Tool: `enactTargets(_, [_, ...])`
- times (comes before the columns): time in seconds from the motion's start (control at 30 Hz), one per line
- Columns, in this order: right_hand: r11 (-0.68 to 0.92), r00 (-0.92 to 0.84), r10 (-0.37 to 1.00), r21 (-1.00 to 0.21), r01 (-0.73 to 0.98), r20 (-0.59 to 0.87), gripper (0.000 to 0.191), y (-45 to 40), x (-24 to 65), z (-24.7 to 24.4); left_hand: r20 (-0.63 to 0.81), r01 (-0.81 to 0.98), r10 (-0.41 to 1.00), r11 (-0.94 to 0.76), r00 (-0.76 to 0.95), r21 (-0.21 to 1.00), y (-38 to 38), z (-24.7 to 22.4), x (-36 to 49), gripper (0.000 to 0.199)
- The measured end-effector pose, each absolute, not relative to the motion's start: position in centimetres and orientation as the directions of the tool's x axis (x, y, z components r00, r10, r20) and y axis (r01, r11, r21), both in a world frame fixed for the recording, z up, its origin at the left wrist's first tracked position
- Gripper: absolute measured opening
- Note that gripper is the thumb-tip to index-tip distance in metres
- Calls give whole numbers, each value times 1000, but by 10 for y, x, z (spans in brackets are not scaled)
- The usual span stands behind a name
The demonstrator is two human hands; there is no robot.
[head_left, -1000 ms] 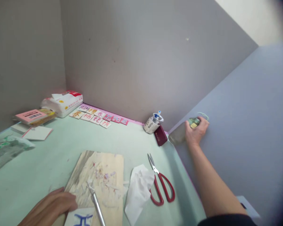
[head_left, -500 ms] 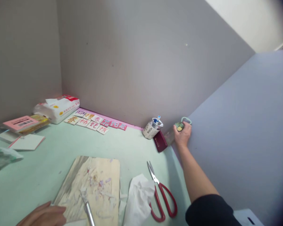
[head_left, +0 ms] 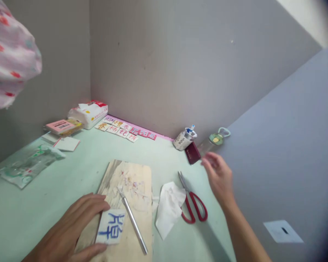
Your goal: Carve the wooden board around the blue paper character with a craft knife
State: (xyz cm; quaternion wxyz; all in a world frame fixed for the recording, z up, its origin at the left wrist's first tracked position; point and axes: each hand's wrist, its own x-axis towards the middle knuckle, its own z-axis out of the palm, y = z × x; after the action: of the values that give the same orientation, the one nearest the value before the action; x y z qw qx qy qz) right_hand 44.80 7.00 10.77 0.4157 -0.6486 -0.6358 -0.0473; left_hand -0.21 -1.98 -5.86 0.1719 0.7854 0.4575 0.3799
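Note:
My left hand (head_left: 76,229) holds a small white square tile (head_left: 112,226) with a blue painted character, its thumb at the lower edge and its fingertips at the upper one. Tile and hand rest over a wooden board (head_left: 138,222) scattered with whitish shavings. On the board, just right of the tile, lies a silver craft knife (head_left: 135,225), blade pointing away. My right hand (head_left: 218,177) is in the air by the wall, its fingers loosely curled and apart with nothing seen in them. Beyond it stands a clear bottle (head_left: 206,146) with a green handled lid.
Red-handled scissors (head_left: 194,203) and a crumpled white tissue (head_left: 169,209) lie right of the board. A maroon box (head_left: 192,153) and a can with a blue-capped pen (head_left: 182,141) stand by the wall. Painted tiles (head_left: 123,132), a tissue pack (head_left: 90,113) and a plastic packet (head_left: 32,163) are farther left. Pink patterned cloth (head_left: 11,54) hangs upper left.
My right hand has let go of the bottle and drawn back toward me. My left hand and the blue-character tile now show more fully as the view has shifted down and left.

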Motion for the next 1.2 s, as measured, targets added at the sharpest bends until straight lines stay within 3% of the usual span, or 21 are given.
enactTargets(0.1, [271,-24,896,-503,821,443,10,5,374,88,414,570,854,-518,314,637,-17,-43,0,49])
enactTargets(0.17, [358,-255,932,-537,764,259,19,-25,331,77,411,548,846,-533,340,644,-15,-34,0,48])
enactTargets(0.27, [341,-364,929,-540,770,69,42,-41,290,68,407,549,839,-543,360,635,-14,-25,1,48])
enactTargets(0.37, [330,-383,924,-479,814,-15,31,-37,274,67,418,562,828,-560,373,608,-14,-19,1,47])
enactTargets(0.57, [316,-379,925,-487,814,-33,20,-29,276,74,448,569,806,-591,387,572,-14,-11,3,47])
enactTargets(0.77, [55,-208,975,-811,583,-83,21,-29,294,84,425,587,821,-570,382,575,-15,-11,3,51])
enactTargets(0.87, [-34,-198,970,-883,467,-142,10,-33,305,85,412,595,824,-566,388,571,-14,-11,0,51])
enactTargets(1.2, [121,-301,951,-824,553,-63,23,-45,307,77,434,576,793,-609,428,545,-17,-6,3,54])
